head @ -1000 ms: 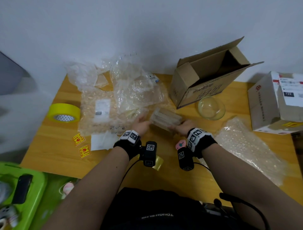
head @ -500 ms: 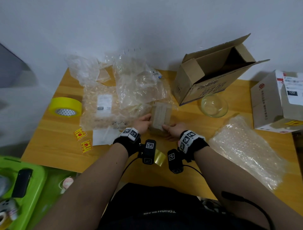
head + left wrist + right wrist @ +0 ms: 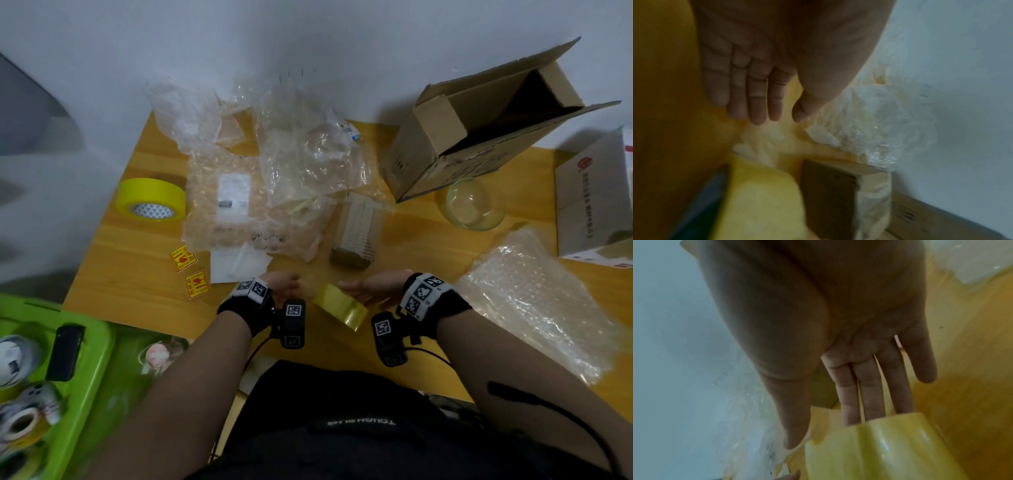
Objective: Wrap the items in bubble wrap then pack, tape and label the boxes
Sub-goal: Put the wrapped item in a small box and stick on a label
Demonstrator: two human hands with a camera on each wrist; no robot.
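Note:
A bubble-wrapped item lies on the wooden table, with neither hand on it. Both hands sit near the table's front edge, either side of a clear yellowish tape roll. My left hand is open with straight fingers just left of the roll and holds nothing. My right hand is also open. In the right wrist view its straight fingers reach the roll. In the left wrist view the left hand hovers over the table, with the roll and the wrapped item beyond it.
An open cardboard box lies tipped at the back right, a glass bowl in front of it. A bubble wrap sheet and a white box are at the right. Loose wrap, a yellow tape roll and red-and-yellow stickers lie left.
Both hands have let go of the wrapped item and drawn back toward my body to the clear tape roll. The item now lies alone on the table.

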